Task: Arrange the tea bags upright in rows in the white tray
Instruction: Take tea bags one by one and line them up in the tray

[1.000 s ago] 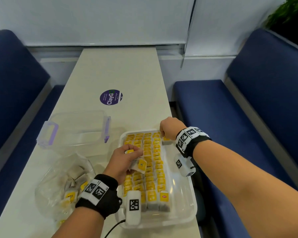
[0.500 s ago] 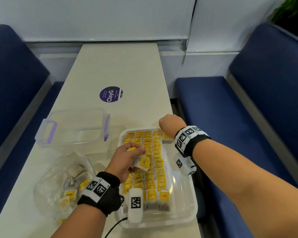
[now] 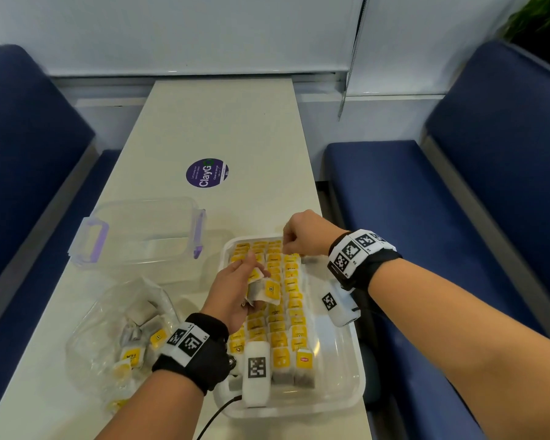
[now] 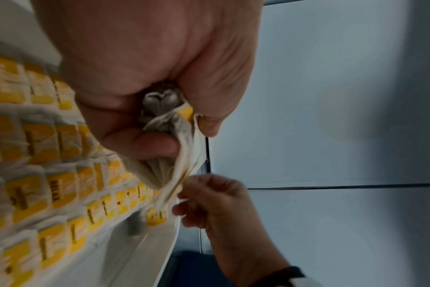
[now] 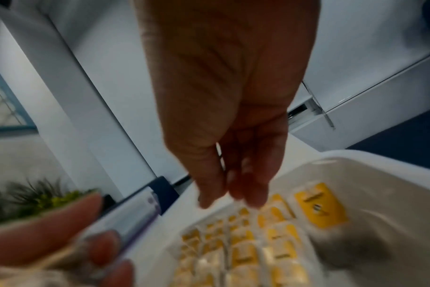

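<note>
A white tray (image 3: 299, 411) lies at the table's near right and holds rows of upright tea bags (image 3: 277, 312) with yellow tags. My left hand (image 3: 235, 290) hovers over the tray's middle and grips a small bunch of tea bags (image 3: 267, 292) in curled fingers; the left wrist view shows the bunch (image 4: 165, 155) squeezed in the fist. My right hand (image 3: 302, 233) hangs over the tray's far end, fingers loosely bent and close together, holding nothing. In the right wrist view its fingertips (image 5: 233, 194) hover above the far tea bags (image 5: 319, 205), a short way from the left hand's bunch.
A clear plastic box with purple clasps (image 3: 140, 230) stands left of the tray. A clear plastic bag of loose tea bags (image 3: 124, 338) lies at the near left. A purple round sticker (image 3: 207, 173) marks the mid table. Blue benches flank the table; the tray sits by the right edge.
My right hand has left the tray's far right corner and moved left toward the left hand. The left hand has shifted its bunch a little farther up the tray.
</note>
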A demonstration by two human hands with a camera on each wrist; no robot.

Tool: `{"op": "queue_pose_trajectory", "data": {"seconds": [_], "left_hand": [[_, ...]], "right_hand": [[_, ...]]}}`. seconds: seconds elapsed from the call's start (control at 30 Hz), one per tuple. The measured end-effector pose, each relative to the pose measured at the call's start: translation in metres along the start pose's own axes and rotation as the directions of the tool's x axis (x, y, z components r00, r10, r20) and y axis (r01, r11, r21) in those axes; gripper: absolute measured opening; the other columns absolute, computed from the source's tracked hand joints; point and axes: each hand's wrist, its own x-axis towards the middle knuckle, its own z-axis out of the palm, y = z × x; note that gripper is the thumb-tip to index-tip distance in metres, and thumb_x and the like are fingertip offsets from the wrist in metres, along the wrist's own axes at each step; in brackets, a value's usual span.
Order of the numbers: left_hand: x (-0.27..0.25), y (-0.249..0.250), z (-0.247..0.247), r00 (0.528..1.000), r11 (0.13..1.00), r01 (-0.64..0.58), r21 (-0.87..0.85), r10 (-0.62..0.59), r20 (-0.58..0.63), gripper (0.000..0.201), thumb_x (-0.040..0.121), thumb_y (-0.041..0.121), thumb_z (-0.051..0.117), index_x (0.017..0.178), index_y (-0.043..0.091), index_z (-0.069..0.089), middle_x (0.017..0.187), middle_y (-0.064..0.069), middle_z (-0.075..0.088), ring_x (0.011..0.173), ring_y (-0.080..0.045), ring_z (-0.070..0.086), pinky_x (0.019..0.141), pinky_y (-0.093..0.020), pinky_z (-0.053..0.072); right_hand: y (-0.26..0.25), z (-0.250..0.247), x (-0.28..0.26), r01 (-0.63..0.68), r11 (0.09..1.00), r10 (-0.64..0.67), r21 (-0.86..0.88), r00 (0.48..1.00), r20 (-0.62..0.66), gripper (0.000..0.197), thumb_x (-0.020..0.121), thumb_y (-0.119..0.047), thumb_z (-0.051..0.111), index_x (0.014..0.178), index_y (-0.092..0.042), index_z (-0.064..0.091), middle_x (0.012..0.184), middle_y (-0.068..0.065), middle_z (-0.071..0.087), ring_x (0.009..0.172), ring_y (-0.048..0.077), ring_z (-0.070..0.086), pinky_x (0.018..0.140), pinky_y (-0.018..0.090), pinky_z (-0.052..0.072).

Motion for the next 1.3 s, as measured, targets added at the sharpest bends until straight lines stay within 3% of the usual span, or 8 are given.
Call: {"op": "queue_pose_trajectory", "data": {"seconds": [0.13, 0.4, 0.67, 0.77, 0.87, 1.0, 1.2, 1.3], "left_hand": [[-0.001, 0.003, 0.004, 0.999, 1.000, -0.010, 0.007, 0.010, -0.043, 0.050, 0.096, 0.060, 0.043, 0.094, 0.014, 0.063, 0.099, -0.009, 0.069, 0.077, -0.023, 0.061, 0.048, -0.028, 0.044], [-0.006, 0.004, 0.014, 0.993, 0.990, -0.118, 0.071, 0.118, 0.001, 0.059, 0.092, 0.070, 0.028, 0.112, 0.026, 0.061, 0.099, -0.003, 0.073, 0.084, -0.017, 0.066, 0.062, -0.032, 0.048], [-0.006, -0.004, 0.008, 0.983, 0.989, -0.129, 0.072, 0.118, 0.140, 0.045, 0.082, 0.044, 0.068, 0.122, 0.033, 0.053, 0.090, 0.002, 0.072, 0.079, -0.014, 0.068, 0.069, -0.036, 0.045], [0.001, -0.010, 0.004, 0.988, 0.992, -0.094, 0.084, 0.083, 0.127, 0.056, 0.084, 0.022, 0.076, 0.129, 0.037, 0.047, 0.083, 0.005, 0.067, 0.078, -0.016, 0.066, 0.072, -0.037, 0.043], [0.005, -0.013, -0.002, 0.991, 0.987, -0.100, 0.122, 0.088, 0.098, 0.061, 0.085, 0.020, 0.075, 0.130, 0.046, 0.043, 0.073, 0.004, 0.060, 0.079, -0.019, 0.061, 0.071, -0.038, 0.043], [0.007, -0.010, -0.003, 0.983, 0.967, -0.148, 0.207, 0.120, 0.142, 0.051, 0.085, 0.026, 0.076, 0.123, 0.050, 0.053, 0.073, 0.002, 0.060, 0.079, -0.022, 0.061, 0.067, -0.038, 0.042], [0.006, -0.006, 0.005, 0.982, 0.941, -0.153, 0.302, 0.110, 0.156, 0.016, 0.082, 0.028, 0.078, 0.093, 0.019, 0.071, 0.078, -0.003, 0.063, 0.076, -0.025, 0.060, 0.071, -0.041, 0.044], [0.006, -0.005, 0.005, 0.982, 0.943, -0.157, 0.292, 0.119, 0.143, 0.017, 0.080, 0.031, 0.079, 0.083, 0.019, 0.068, 0.074, -0.005, 0.059, 0.070, -0.023, 0.057, 0.067, -0.038, 0.041]], "right_hand": [[-0.027, -0.009, -0.018, 0.043, 0.947, -0.108, 0.319, 0.976, 0.191, 0.030, 0.086, -0.035, 0.069, 0.086, -0.005, 0.068, 0.069, 0.001, 0.068, 0.060, 0.013, 0.066, 0.062, 0.028, 0.057], [-0.047, -0.003, -0.025, 0.068, 0.963, -0.095, 0.259, 0.991, 0.094, 0.027, 0.083, -0.028, 0.072, 0.063, -0.015, 0.059, 0.064, 0.001, 0.059, 0.055, 0.010, 0.049, 0.055, 0.020, 0.041], [-0.044, -0.009, -0.027, -0.020, 0.807, -0.017, 0.590, 0.998, 0.059, 0.001, 0.084, -0.004, 0.067, 0.085, -0.004, 0.068, 0.072, 0.012, 0.062, 0.055, 0.014, 0.054, 0.052, 0.023, 0.047], [-0.040, -0.013, -0.025, -0.008, 0.844, -0.014, 0.537, 0.999, 0.036, 0.009, 0.086, -0.004, 0.063, 0.091, -0.005, 0.070, 0.070, 0.005, 0.062, 0.058, 0.012, 0.051, 0.058, 0.025, 0.046], [-0.037, -0.020, -0.025, 0.033, 0.939, -0.053, 0.344, 0.997, 0.048, 0.016, 0.087, -0.008, 0.062, 0.098, -0.010, 0.074, 0.070, -0.009, 0.062, 0.064, 0.003, 0.053, 0.067, 0.021, 0.046], [-0.037, -0.023, -0.029, 0.091, 0.987, -0.111, 0.131, 0.982, 0.154, 0.023, 0.085, -0.012, 0.065, 0.106, -0.015, 0.072, 0.079, -0.009, 0.063, 0.071, 0.005, 0.056, 0.072, 0.022, 0.046], [-0.039, -0.022, -0.030, 0.089, 0.966, -0.132, 0.245, 0.977, 0.166, 0.036, 0.072, -0.009, 0.080, 0.100, -0.019, 0.060, 0.067, -0.003, 0.064, 0.054, 0.014, 0.058, 0.059, 0.028, 0.053], [-0.035, -0.024, -0.030, 0.090, 0.975, -0.137, 0.203, 0.964, 0.230, 0.039, 0.072, -0.016, 0.082, 0.104, -0.020, 0.060, 0.073, -0.005, 0.066, 0.059, 0.009, 0.061, 0.063, 0.025, 0.053]]}}
